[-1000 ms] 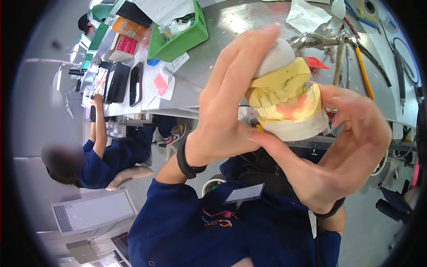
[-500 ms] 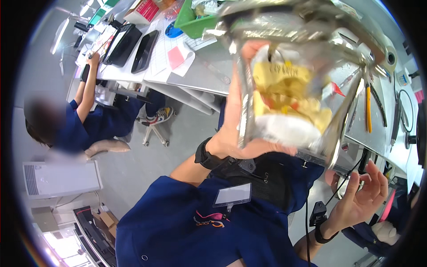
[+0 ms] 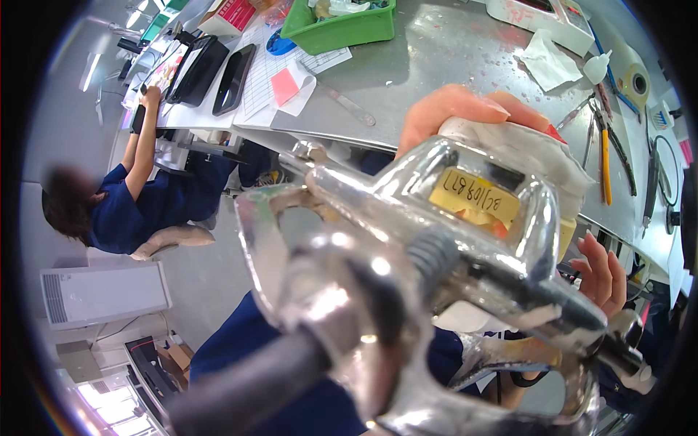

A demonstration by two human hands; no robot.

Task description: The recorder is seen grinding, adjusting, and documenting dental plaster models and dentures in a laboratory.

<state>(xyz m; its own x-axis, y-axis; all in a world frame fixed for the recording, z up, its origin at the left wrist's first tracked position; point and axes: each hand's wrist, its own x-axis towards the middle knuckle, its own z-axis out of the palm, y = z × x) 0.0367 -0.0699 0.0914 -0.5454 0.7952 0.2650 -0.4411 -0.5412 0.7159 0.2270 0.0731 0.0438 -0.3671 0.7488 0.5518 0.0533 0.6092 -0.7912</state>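
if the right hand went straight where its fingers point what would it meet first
The right hand would probably meet the bench edge first, though depth is unclear, so it might pass above.

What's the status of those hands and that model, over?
Left hand holding white-and-yellow model, metal frame around it. Right hand open, partly hidden. Metal frame blocking much of the view.

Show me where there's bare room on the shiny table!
Between the green bin and crumpled tissue, the metal table is mostly bare, just specks. A smaller patch lies between the thin tool and left hand. The right is crowded around the orange-handled tool and dark tool.
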